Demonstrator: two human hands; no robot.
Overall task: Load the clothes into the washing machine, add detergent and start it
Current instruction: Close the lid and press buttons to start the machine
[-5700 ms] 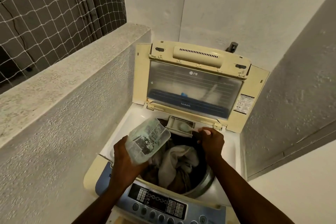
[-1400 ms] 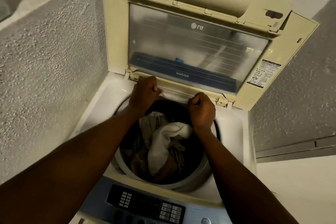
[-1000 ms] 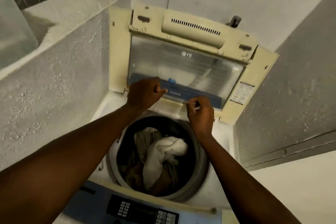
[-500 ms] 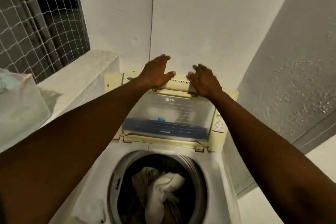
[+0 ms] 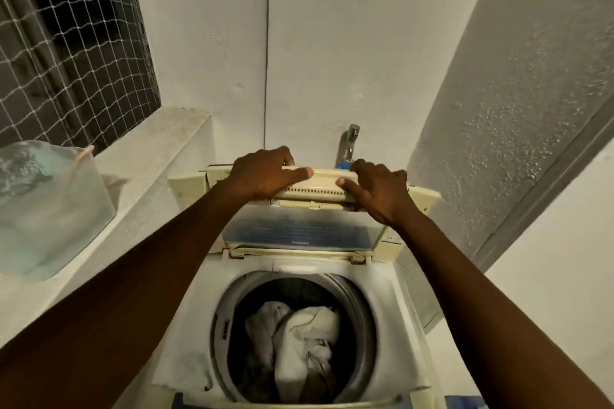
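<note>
Lid grasped at its top edge; closing step judged under way.

Clothes point(image 5: 295, 339) lie in the drum point(image 5: 357, 305), near. Beyond, the left hand point(image 5: 262, 176) and right hand point(image 5: 378, 191), half a second ago spread above the lid point(image 5: 299, 229), now curl closed on its handle bar. Loading looks done; detergent not visible. Control panel cut off below; container point(image 5: 43, 206) on the left ledge blurred.

A home laundry corner, likely on a balcony: a top-loading washing machine point(image 5: 299, 276) with clothes point(image 5: 299, 339) in its drum stands between rough plastered walls point(image 5: 332, 43). A water tap point(image 5: 351, 139) sits at 12 o'clock, netting point(image 5: 66, 43) over an opening at 10 o'clock.
</note>
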